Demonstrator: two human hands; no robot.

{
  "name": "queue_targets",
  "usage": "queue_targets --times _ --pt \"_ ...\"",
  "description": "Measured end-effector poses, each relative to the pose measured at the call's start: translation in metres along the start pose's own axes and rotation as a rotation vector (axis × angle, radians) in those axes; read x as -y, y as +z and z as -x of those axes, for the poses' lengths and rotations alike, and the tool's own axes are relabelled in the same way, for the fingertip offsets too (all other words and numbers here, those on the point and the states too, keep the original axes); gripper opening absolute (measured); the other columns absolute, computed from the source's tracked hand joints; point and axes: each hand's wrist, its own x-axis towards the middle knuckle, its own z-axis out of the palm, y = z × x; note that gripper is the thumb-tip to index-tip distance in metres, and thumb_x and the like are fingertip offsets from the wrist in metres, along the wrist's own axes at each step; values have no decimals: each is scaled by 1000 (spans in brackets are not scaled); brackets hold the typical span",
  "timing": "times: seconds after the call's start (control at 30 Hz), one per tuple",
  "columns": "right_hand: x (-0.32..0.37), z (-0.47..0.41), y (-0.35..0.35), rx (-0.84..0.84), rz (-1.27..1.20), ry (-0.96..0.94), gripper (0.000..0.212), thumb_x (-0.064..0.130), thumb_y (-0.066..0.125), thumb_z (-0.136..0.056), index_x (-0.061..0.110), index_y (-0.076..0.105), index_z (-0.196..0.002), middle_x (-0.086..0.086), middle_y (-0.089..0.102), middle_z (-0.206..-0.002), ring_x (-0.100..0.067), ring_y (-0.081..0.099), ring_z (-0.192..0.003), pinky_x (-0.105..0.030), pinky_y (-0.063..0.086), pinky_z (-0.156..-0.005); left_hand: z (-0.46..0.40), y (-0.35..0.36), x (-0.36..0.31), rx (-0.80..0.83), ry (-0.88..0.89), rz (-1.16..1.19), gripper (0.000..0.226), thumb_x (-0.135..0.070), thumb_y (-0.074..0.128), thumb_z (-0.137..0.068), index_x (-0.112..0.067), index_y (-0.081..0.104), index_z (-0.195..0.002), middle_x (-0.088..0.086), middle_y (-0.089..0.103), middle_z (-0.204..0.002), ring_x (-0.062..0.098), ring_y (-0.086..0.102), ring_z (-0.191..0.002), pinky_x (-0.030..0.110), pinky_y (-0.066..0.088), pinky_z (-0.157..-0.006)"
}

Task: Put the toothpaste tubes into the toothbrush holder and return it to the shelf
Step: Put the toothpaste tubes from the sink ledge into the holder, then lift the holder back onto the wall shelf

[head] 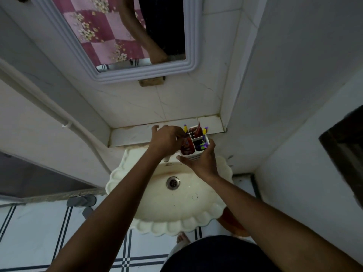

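Observation:
A white toothbrush holder (198,143) with several compartments hangs above the back of the sink, just in front of the tiled shelf (133,134). My right hand (202,163) grips it from below and the right side. A red toothpaste tube (185,146) stands in its front left compartment, with the fingers of my left hand (167,139) on the tube's top. Another red tube (197,130) stands in the back compartment. Toothbrushes (204,147) with purple and yellow handles fill the rest.
A cream scalloped sink (176,216) with a metal drain (172,182) lies below my hands. A white-framed mirror (121,36) hangs above the shelf. White walls close in on both sides, and a pipe (59,118) runs down the left wall.

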Motion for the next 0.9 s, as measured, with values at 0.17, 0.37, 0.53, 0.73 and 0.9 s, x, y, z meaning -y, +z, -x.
queue_targets --times 0.17,0.37,0.53,0.73,0.9 --pt "10 -6 -8 -55 -46 -37 138 68 106 -52 33 31 -163 5 66 -148 -18 70 -132 -46 64 -104 23 10 18 -356 -213 561 32 -46 66 -98 -26 74 -123 -11 78 -116 12 72 -112 47 56 -102" --pt "25 -11 -23 -192 -44 -80 127 66 104 -47 23 49 -153 0 71 -140 -21 72 -125 -41 62 -102 48 1 31 -419 -296 656 48 -49 65 -98 -24 63 -139 -7 73 -129 12 67 -119 49 56 -103" --pt "63 -6 -43 -265 -88 -187 124 63 102 -50 16 53 -154 -5 66 -142 -20 67 -125 -12 53 -94 57 -21 23 -433 -224 584 54 -58 64 -96 -28 62 -141 -10 69 -140 13 63 -130 51 51 -111" --pt "144 0 -82 -383 -171 -373 115 66 105 -50 22 58 -145 1 69 -137 -21 70 -125 -44 62 -101 49 -89 -6 -536 -68 521 51 -51 66 -102 -22 62 -144 -3 65 -146 15 59 -135 43 49 -114" --pt "229 1 -124 -456 -214 -519 114 77 101 -50 22 58 -140 0 70 -132 -24 71 -121 -44 64 -95 38 -169 -30 -718 89 471 51 -51 65 -103 -19 62 -143 1 67 -142 16 61 -130 41 53 -107"
